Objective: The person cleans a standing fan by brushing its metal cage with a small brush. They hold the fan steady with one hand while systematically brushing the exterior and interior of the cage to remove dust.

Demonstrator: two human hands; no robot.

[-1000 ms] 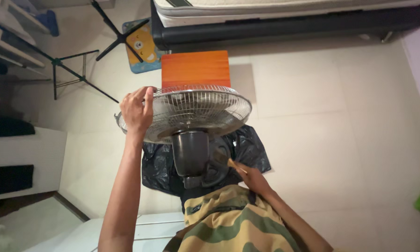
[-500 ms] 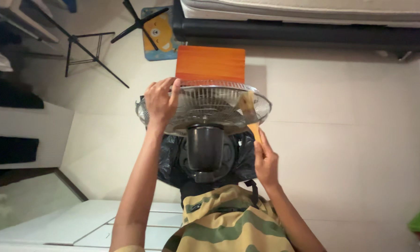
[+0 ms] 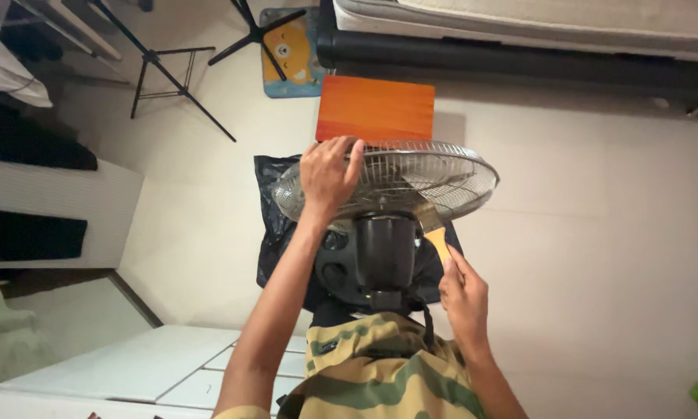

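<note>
Since half a second ago, the right hand (image 3: 464, 299) has drawn its orange-handled brush (image 3: 433, 233) down to the wire fan guard's (image 3: 388, 178) rear edge. Left hand (image 3: 327, 174) grips the guard's rim, steadying the fan over the black bag (image 3: 275, 194) so bristles can work between wires.

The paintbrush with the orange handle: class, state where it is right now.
In the head view, the paintbrush is in the right hand, right of the fan's black motor housing, bristles against the wire grille.
</note>
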